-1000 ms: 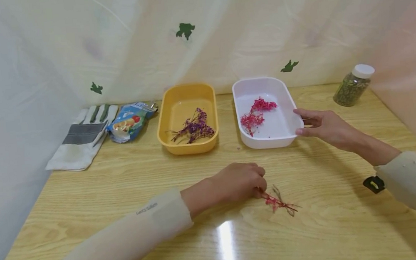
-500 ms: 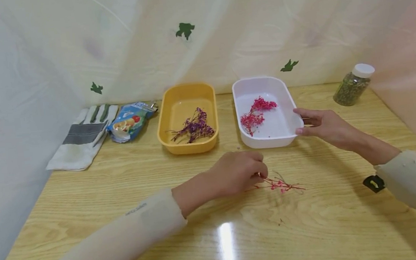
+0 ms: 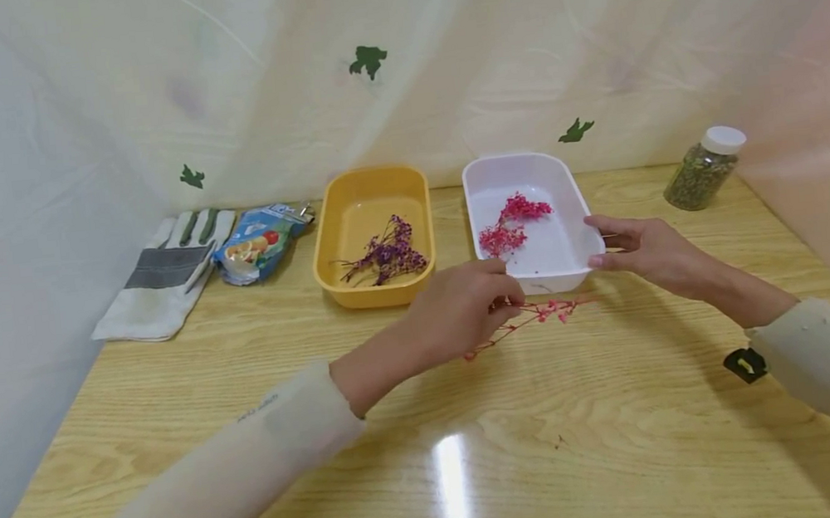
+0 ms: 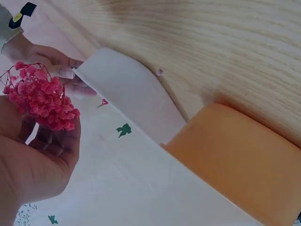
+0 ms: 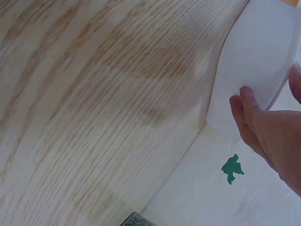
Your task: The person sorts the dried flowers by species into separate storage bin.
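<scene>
My left hand [image 3: 457, 309] pinches a sprig of pink dried flowers [image 4: 44, 99] in front of the white tray [image 3: 556, 283]. Its thin red stems poke out to the right of the fingers in the head view, while the left wrist view shows the full blossom cluster against the palm. My right hand [image 3: 663, 258] holds the white tray by its right side, with fingers [image 5: 249, 101] against the outer wall and the thumb at the rim. Inside that tray lie more pink dried flowers [image 3: 523, 208], partly behind my left hand's line of reach.
Left of the white tray stands a yellow tray [image 3: 327, 242] with purple dried flowers [image 3: 392, 253]. Farther left are a blue pouch [image 3: 256, 245] and a work glove [image 3: 165, 275]. A white-capped jar [image 3: 703, 173] stands at back right. Tiny crumbs [image 3: 559, 442] lie on the table.
My left hand has lifted the pink sprig off the table and carried it away from me, up to the white tray's front. The right hand has stayed at the tray.
</scene>
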A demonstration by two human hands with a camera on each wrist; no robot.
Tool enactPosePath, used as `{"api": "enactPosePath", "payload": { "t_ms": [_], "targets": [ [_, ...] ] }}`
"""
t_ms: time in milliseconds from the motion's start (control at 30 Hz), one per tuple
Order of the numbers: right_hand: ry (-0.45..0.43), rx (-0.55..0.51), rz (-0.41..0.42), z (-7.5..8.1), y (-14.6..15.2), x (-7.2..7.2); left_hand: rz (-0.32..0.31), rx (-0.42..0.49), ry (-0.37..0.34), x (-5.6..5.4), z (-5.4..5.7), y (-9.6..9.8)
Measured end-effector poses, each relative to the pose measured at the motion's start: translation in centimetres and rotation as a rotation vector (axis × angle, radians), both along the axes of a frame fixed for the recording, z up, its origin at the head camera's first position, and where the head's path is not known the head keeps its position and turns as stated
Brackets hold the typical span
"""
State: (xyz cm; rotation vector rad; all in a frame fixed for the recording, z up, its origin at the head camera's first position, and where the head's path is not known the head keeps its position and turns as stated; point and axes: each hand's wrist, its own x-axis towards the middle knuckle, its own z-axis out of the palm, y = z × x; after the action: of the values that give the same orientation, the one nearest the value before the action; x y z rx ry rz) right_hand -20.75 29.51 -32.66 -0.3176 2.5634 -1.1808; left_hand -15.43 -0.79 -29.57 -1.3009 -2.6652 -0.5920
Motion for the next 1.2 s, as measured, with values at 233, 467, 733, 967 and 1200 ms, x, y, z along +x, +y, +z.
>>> {"api": "enactPosePath", "payload": {
  "t_ms": [233, 467, 733, 967, 1200],
  "targets": [
    [-0.002, -0.032, -0.007, 0.1, -0.1, -0.1, 0.183, 0.040, -0.045, -1.6, 0.7, 0.2],
    [-0.011, 0.001, -0.016, 0.0, 0.0, -0.3, 0.356, 0.050, -0.171, -4.3, 1.2, 1.2],
    [-0.002, -0.027, -0.019, 0.0, -0.1, -0.1, 0.464, 0.002, -0.205, -7.0, 1.9, 3.4],
    [0.009, -0.046, -0.016, 0.0, -0.1, -0.1, 0.606, -0.030, -0.321, -8.8, 2.0, 5.4],
    [0.005, -0.063, -0.023, -0.4, -0.1, 0.0, 0.703, 0.176, -0.518, -8.9, 1.6, 7.1]
  ]
}}
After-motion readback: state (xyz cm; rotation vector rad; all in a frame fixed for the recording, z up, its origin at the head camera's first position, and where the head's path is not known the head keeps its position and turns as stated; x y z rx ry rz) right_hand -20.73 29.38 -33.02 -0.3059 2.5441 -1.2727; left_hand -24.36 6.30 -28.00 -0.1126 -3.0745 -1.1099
